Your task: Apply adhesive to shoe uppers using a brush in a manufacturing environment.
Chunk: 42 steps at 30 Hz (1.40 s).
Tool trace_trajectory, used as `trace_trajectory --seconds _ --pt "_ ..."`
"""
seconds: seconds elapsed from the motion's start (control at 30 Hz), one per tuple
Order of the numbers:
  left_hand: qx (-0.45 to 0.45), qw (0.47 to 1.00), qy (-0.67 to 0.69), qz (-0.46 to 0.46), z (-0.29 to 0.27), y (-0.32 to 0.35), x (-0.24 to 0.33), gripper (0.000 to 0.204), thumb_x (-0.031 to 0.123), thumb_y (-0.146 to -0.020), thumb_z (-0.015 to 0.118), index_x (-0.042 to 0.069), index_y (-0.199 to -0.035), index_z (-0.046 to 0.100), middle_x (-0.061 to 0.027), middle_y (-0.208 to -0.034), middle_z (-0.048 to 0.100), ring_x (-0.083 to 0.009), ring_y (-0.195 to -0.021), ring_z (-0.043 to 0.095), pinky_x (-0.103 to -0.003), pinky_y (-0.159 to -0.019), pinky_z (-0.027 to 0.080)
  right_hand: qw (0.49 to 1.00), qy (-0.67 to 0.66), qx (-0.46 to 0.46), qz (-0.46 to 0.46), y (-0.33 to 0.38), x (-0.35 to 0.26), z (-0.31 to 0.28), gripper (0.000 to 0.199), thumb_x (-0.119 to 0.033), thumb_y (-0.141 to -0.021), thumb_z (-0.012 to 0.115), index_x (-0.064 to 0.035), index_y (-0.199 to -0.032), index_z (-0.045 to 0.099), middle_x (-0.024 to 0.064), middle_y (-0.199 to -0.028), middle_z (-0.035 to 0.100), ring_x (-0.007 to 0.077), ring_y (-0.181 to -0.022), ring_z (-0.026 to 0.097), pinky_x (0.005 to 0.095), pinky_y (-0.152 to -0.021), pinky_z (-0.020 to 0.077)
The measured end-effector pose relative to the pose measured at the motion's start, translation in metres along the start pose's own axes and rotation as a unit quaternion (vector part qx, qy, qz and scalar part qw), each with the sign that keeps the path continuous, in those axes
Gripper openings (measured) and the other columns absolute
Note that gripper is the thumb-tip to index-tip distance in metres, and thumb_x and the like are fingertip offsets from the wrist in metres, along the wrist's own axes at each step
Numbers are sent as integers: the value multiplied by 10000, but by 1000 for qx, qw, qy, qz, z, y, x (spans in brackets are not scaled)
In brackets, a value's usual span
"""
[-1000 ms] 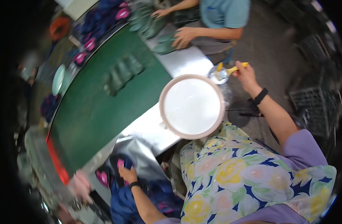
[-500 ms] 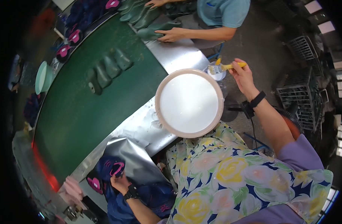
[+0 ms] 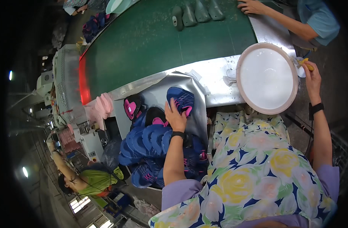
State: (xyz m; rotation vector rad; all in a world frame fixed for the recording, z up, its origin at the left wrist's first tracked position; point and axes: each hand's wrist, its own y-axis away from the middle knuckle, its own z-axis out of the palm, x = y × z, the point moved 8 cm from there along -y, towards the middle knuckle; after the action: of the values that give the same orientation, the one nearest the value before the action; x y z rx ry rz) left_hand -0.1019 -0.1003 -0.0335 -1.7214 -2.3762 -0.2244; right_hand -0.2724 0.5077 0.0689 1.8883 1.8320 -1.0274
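Shoe (image 3: pixel 183 98) touched, brush (image 3: pixel 309 67) gripped

At the centre, the shoe is touched by the left hand (image 3: pixel 176 117); blue shoes (image 3: pixel 145 140) are heaped lower left. At the right, the brush is held in the right hand (image 3: pixel 314 80) beside a round basin (image 3: pixel 238 76). Dark lasts (image 3: pixel 201 13) are lined up on a green surface (image 3: pixel 139 51), top.

- Place: shoemaking workshop, factory-line type.
- Green belt (image 3: pixel 143 53) with a red-lit machine housing (image 3: pixel 69 72) at its left end.
- Four foot-shaped lasts (image 3: pixel 201 13) on the belt, far side.
- Blue shoe uppers (image 3: pixel 138 142) heaped near, beside the metal-topped bench (image 3: pixel 219 89).
- Co-worker (image 3: pixel 314 21) at far right; another person (image 3: pixel 94 180) at left, near machinery (image 3: pixel 92 144).
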Motion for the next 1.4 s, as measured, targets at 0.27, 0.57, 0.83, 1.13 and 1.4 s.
trace_trajectory --seconds 0.27,0.57,0.83,1.13,1.4 --pt "-186 968 165 -33 51 -50 -83 458 4 -868 577 86 -1318 540 -123 -1362 550 -322 -1191 566 -419 -934 524 958 -211 67 180 8 22 -25 205 -156 -935 682 -30 -1086 626 51 -967 655 112 -790 630 240 -712 516" --pt "-191 662 681 -247 12 -72 -35 454 92 -936 612 64 -1364 463 -97 -1306 587 -262 -1090 640 -390 -931 552 955 -229 -124 140 44 -67 60 213 -152 -863 759 -33 -1018 673 0 -887 667 55 -749 611 204 -653 483" --pt "-204 679 674 -206 -13 -60 13 452 104 -939 614 63 -1363 464 -97 -1308 585 -259 -1094 637 -389 -926 553 959 -218 -179 -31 65 -128 117 285 -197 -823 781 -16 -947 599 129 -865 635 237 -738 635 324 -679 508" --pt "-216 700 663 -157 -22 -87 71 450 119 -942 617 63 -1361 465 -97 -1311 582 -256 -1098 634 -388 -920 554 957 -89 -225 -160 78 -117 113 248 -196 -834 716 -26 -929 563 129 -900 605 306 -865 624 403 -782 506" --pt "-284 692 658 -87 -32 -93 139 448 133 -944 619 63 -1360 466 -97 -1314 580 -253 -1103 631 -386 -915 555 947 -290 -134 -14 9 -118 41 320 -300 -847 764 -51 -976 610 92 -812 667 199 -729 639 297 -659 492"
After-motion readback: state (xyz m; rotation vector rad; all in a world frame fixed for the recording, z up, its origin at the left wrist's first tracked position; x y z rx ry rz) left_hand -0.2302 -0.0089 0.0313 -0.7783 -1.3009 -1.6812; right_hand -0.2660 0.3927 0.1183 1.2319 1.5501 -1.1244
